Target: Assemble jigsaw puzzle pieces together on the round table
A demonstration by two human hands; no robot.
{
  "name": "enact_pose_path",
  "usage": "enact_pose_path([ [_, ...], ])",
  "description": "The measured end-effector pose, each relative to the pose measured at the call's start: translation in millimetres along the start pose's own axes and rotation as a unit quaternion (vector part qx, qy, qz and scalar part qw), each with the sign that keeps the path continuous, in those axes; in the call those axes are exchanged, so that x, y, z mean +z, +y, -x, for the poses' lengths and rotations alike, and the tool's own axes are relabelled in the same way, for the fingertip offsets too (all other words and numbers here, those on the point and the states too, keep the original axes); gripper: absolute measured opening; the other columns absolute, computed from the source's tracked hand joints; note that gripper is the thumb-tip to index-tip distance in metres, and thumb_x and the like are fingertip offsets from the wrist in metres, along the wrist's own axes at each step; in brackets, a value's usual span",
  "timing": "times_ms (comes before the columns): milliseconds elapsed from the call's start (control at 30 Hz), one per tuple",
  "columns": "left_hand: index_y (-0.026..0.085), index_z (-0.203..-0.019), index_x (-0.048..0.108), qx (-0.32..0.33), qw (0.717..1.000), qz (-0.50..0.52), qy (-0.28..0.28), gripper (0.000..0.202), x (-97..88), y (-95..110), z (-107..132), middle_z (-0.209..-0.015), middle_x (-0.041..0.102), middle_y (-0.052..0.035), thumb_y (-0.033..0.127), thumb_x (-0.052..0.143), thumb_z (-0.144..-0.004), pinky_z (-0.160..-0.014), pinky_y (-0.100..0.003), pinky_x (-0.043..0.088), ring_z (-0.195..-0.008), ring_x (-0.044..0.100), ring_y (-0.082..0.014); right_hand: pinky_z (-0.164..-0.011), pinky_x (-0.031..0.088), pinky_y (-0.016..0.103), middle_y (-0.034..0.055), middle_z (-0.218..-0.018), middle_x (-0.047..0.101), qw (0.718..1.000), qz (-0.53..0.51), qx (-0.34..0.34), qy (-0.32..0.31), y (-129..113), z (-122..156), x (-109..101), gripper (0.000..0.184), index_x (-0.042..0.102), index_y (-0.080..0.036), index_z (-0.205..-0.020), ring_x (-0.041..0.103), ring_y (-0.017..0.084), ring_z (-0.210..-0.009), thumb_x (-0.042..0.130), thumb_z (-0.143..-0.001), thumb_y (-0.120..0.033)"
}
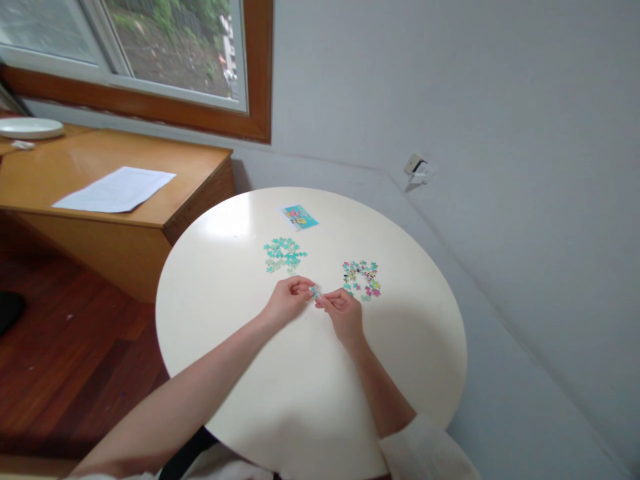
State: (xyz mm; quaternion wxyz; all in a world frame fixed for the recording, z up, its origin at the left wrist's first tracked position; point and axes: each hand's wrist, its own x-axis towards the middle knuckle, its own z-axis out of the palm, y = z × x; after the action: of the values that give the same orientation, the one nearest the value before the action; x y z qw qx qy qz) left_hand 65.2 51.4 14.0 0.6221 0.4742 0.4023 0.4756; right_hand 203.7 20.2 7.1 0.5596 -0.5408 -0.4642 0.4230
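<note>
Plate (31,128): only its right part showed.
Teal pieces (283,251): lay on the round table (310,367).
Left hand (291,297): fingertips pinched a tiny puzzle cluster (315,292), outline unclear.
Right hand (345,313): pinched its other side, some fingers hidden.
Mixed-colour pieces (373,280): lay just beyond that hand.

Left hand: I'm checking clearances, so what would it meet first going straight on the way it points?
Past the held puzzle pieces, the left hand would likely meet the right hand first, though depth is unclear.
</note>
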Motion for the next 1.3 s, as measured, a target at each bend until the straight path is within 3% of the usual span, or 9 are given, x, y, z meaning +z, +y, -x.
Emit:
enact_pose_path([
  [367,0.014,-0.080,0.061,0.033,0.999,-0.009,-0.014,0.029,-0.2,-5.9,-2.6,-0.058,0.060,0.0020,0.029,0.074,-0.059,-0.058,-0.024,0.041,-0.056,0.057,-0.0117,-0.054,0.051,0.026,0.0028,-0.057,0.068,1.000,0.014,-0.004,-0.011,3.1,-0.5,0.2,0.032,0.055,-0.019,-0.063,0.066,0.017,-0.056,0.073,-0.058,-0.046],
  [767,0.014,-0.085,0.063,0.048,0.997,-0.045,-0.034,0.030,-2.8,-5.9,-3.1,-0.066,0.065,-0.0012,0.032,0.072,-0.062,-0.064,-0.025,0.043,-0.063,0.059,-0.0131,-0.054,0.050,0.027,0.0010,-0.057,0.066,0.999,0.028,-0.035,-0.002,5.6,-3.6,-1.0,0.031,0.054,-0.020,-0.067,0.063,0.016,-0.051,0.063,-0.066,-0.050],
  [1300,0.015,-0.086,0.072,0.073,0.974,-0.213,-0.020,0.028,-6.2,2.9,-1.8,-0.076,0.070,-0.0050,0.031,0.053,-0.071,-0.063,-0.025,0.042,-0.066,0.057,-0.0156,-0.057,0.046,0.026,0.0020,-0.061,0.065,0.994,0.079,-0.054,0.047,4.1,-5.9,-5.3,0.026,0.058,-0.019,-0.066,0.060,0.015,-0.059,0.056,-0.072,-0.044],
])
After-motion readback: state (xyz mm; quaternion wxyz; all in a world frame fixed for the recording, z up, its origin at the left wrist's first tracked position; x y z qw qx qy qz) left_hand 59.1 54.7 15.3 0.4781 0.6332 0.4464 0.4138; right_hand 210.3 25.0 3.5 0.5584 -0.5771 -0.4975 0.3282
